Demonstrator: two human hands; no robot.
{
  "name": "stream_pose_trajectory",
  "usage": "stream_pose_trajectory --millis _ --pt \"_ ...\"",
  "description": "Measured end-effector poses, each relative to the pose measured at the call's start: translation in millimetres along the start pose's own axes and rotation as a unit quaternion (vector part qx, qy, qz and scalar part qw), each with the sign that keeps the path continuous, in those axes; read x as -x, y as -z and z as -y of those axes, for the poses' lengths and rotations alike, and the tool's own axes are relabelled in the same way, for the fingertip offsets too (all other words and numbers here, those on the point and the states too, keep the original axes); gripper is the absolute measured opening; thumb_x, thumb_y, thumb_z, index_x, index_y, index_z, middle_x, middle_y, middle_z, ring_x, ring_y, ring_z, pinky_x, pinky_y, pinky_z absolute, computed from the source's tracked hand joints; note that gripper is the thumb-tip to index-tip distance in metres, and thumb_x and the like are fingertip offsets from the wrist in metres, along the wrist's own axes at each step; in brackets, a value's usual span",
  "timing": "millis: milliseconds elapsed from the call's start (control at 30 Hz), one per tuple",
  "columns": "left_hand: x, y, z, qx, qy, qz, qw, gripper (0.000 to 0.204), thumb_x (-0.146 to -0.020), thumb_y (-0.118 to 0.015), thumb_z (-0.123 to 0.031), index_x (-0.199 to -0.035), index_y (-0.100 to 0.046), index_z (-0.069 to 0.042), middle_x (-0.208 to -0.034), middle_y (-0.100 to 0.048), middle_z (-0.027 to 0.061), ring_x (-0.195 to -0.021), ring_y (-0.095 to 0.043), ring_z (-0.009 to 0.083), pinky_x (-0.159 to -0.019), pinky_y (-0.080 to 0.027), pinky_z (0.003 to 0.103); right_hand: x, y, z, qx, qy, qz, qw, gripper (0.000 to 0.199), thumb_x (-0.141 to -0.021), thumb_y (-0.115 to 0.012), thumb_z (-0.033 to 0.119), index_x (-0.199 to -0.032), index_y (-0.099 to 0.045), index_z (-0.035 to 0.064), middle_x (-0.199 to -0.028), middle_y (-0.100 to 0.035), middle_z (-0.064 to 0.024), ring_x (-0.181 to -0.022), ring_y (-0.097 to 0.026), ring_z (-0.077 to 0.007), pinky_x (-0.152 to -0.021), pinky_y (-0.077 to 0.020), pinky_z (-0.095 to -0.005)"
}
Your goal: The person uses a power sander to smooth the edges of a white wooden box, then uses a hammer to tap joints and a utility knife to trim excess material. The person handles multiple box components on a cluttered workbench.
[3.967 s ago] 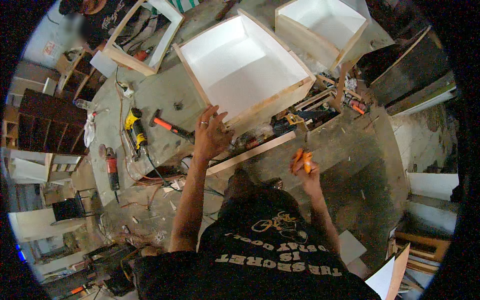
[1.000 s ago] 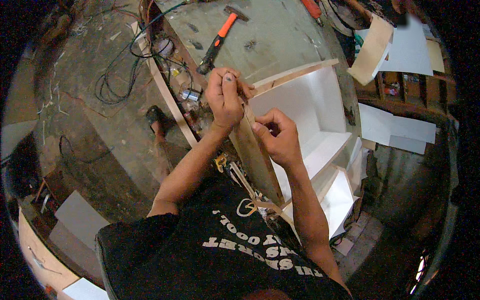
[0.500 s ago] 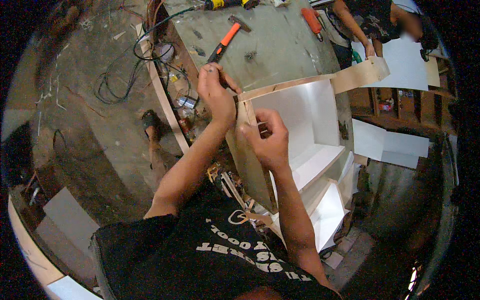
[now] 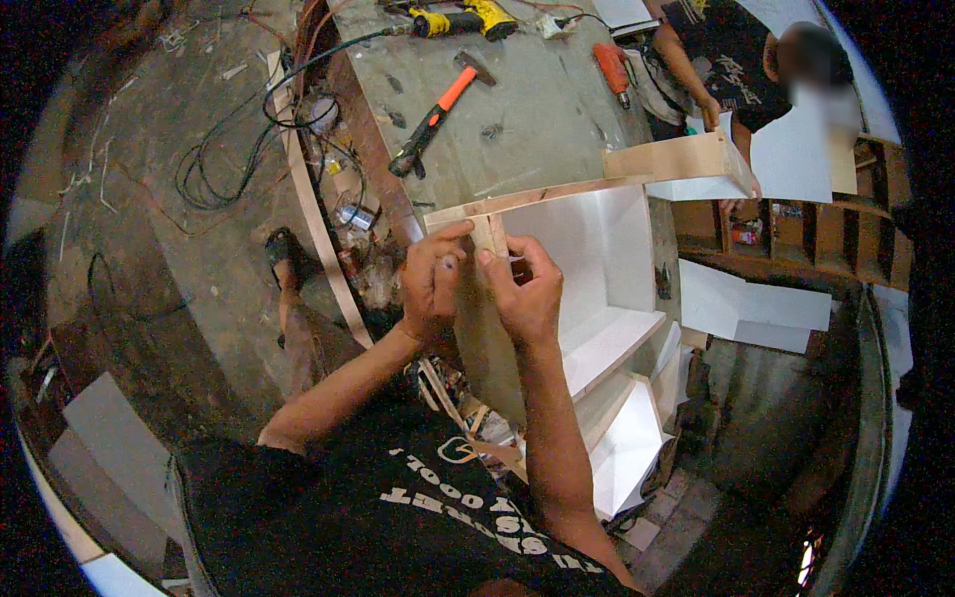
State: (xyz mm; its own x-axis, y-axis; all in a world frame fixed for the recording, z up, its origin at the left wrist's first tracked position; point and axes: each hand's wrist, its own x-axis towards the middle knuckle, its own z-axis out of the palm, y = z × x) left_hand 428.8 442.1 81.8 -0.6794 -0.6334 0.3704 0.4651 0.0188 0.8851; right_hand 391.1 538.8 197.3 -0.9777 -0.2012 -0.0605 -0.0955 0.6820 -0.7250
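My right hand [image 4: 529, 294] is closed, its thumb and index finger pinching a short pale wood strip [image 4: 488, 235] at the near left corner of a wooden frame. Beside it, my left hand [image 4: 433, 289] has its index finger stretched to that strip, with the other fingers curled; anything inside them is hidden. A long narrow wooden board [image 4: 542, 198] runs rightward from this corner along the top of a white-lined box [image 4: 587, 261]. Beyond my hands, a hammer [image 4: 438, 119] with an orange and black handle lies on the worktable [image 4: 537, 90].
A yellow and black power tool [image 4: 463, 20] and an orange drill [image 4: 612, 72] lie on the table. At right, a co-worker's hand [image 4: 710, 114] touches a pale wooden piece [image 4: 676, 157]. Black cable [image 4: 214, 164] coils on the floor at left; white panels [image 4: 756, 303] lie at right.
My left hand has come down from the board's upper edge to beside the short strip. My right hand keeps its pinch. The co-worker's pale wooden piece has shifted and turned.
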Motion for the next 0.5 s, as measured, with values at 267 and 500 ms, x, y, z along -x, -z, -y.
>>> stream_pose_trajectory --millis 267,500 --pt "-7 8 -10 -0.099 -0.048 0.074 0.991 0.012 -0.096 -0.054 -0.010 -0.098 -0.064 -0.003 -0.125 -0.069 0.0203 -0.102 -0.066 0.0354 -0.092 -0.048 0.043 -5 -2 -1 0.012 0.052 -0.022 0.998 0.027 -0.088 -0.078 0.025 -0.101 -0.071 0.0026 -0.085 -0.074 -0.0147 -0.072 -0.070 -0.0231 -0.069 -0.0556 -0.0365" --pt "-31 31 -21 -0.068 0.097 0.167 0.979 0.013 -0.098 -0.051 -0.010 -0.100 -0.061 -0.002 -0.106 -0.069 0.0192 -0.090 -0.066 0.0344 -0.079 -0.050 0.042 -29 -8 29 0.210 0.038 -0.007 0.977 0.037 -0.092 -0.070 0.039 -0.090 -0.069 0.0023 -0.081 -0.072 -0.0208 -0.074 -0.068 -0.0384 -0.069 -0.0540 -0.0474"
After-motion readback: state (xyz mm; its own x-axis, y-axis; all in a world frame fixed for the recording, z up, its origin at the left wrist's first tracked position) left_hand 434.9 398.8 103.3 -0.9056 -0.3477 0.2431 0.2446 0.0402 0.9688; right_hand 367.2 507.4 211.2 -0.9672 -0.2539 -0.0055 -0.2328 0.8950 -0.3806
